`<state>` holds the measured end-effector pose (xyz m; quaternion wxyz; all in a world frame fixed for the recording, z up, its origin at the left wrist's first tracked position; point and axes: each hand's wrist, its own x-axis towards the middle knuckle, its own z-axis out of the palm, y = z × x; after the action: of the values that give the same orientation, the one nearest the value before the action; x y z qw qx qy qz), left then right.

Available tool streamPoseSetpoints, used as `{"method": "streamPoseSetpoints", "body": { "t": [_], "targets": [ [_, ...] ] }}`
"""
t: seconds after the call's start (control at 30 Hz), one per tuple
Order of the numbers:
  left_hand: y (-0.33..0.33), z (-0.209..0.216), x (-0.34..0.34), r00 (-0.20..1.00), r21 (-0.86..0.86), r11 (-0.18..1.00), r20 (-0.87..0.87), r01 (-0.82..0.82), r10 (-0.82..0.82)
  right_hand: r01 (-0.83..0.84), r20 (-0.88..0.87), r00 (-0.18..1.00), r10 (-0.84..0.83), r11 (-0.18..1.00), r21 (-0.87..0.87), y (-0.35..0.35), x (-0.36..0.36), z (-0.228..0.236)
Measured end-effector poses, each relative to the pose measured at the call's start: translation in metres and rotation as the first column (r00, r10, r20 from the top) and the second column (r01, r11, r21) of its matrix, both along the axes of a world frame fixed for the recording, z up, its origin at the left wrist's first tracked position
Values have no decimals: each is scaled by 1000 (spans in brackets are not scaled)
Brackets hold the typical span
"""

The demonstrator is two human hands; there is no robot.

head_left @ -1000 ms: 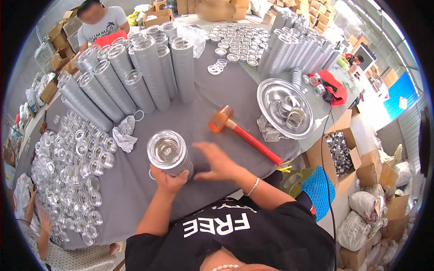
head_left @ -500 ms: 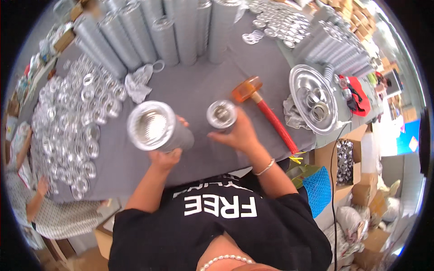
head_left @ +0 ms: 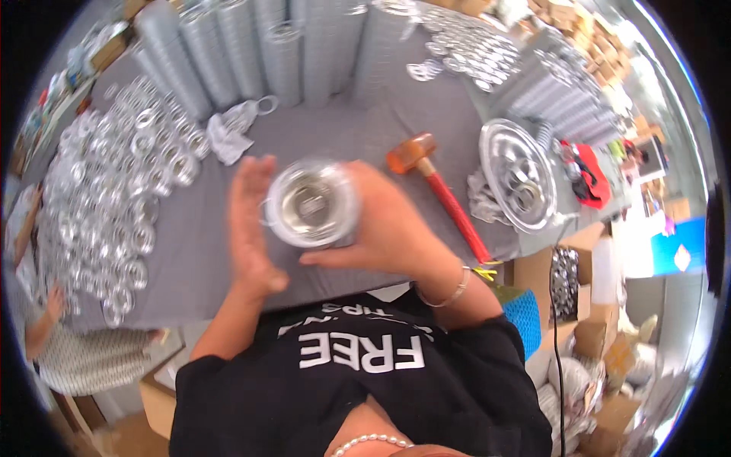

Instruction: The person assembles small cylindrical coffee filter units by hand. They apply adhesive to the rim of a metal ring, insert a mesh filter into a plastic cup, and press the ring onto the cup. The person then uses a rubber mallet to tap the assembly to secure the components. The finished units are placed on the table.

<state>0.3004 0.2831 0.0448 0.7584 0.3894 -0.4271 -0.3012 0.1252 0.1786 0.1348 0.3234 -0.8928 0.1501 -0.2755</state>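
A round, shiny metal cylinder (head_left: 311,204) with a wide rim stands between my hands, its end facing up. My right hand (head_left: 390,225) is wrapped around its right side, thumb across the near side. To the left of it, my left hand (head_left: 250,225) is held upright with fingers stretched, somewhat blurred. Its palm faces the cylinder, and whether it touches the rim is hard to tell. The cylinder's lower part is hidden behind its rim and my right hand. A mallet (head_left: 449,206) with an orange head and red handle lies right of my right hand.
Many shiny metal rings (head_left: 145,164) cover the left side of the grey-covered table (head_left: 190,251). Tall grey stacks (head_left: 236,57) stand at the back, near a white cloth (head_left: 231,135). A round metal tray (head_left: 491,148) holds loose rings at right. Another person's hand (head_left: 55,302) is at far left.
My hands held two metal pieces apart; now they are close together around one visible cylinder. My left hand's fingers have opened, and my right hand has moved left.
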Motion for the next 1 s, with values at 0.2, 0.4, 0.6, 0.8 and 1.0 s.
{"method": "streamPoseSetpoints", "body": {
  "t": [0.2, 0.4, 0.6, 0.8, 1.0],
  "targets": [
    [-19, 80, -20, 976, -37, 996, 207, 76, -67, -70, 24, 997, 72, 996, -61, -6, -14, -7],
    [-24, 76, -28, 981, -26, 988, 130, 150, -145, 741, -100, 620, -778, 623, -251, -84, -95, -126],
    [-18, 51, -19, 974, 96, 986, 170, 135, -150, 744, -297, 579, -760, 641, -190, -106, -103, -151],
    [-16, 53, -19, 974, 101, 983, 158, 150, -165, 443, -51, 894, -445, 863, 244, -64, -83, 39],
    [-17, 59, -24, 973, 74, 989, 181, 129, -141, -49, -178, 984, 9, 974, -221, -44, -39, 123]
  ]
}}
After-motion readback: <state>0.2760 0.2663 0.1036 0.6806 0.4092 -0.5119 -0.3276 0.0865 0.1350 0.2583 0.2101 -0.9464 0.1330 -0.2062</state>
